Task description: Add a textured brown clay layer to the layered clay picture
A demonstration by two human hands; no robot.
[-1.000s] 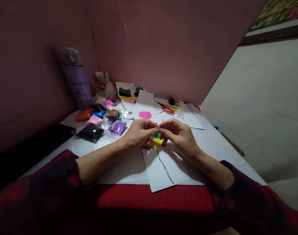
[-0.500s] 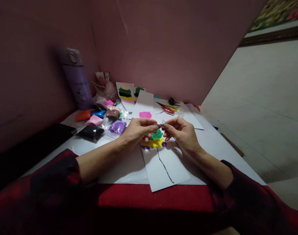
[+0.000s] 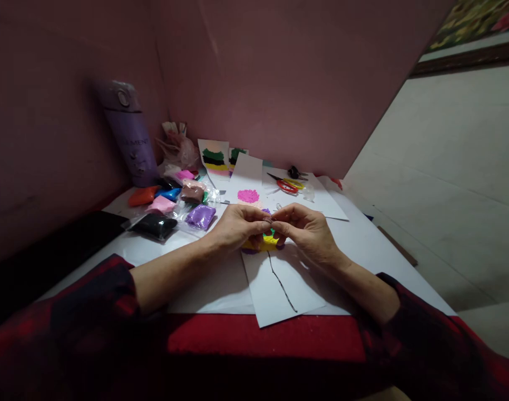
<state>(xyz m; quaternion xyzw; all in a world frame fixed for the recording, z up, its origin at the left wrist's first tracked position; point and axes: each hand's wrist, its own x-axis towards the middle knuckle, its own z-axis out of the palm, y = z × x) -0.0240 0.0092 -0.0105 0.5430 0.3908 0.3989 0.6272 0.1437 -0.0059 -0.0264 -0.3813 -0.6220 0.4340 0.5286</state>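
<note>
Pink wall [image 3: 254, 83] behind a white-covered table [image 3: 383, 245]; at centre, the left hand [image 3: 241, 225] and right hand [image 3: 307, 228] meet, fingertips of each pinched together on a small dark bit [image 3: 269, 219], mostly hidden; it sits above the card [image 3: 279, 289], whose black line [image 3: 283, 287] runs toward five o'clock; clay packs [image 3: 175, 203] lie at ten o'clock from the hands, scissors [image 3: 285, 184] near one o'clock.

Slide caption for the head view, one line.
Left hand and right hand pinch a small brown piece above a drawing sheet, clay packets to the left.
</note>
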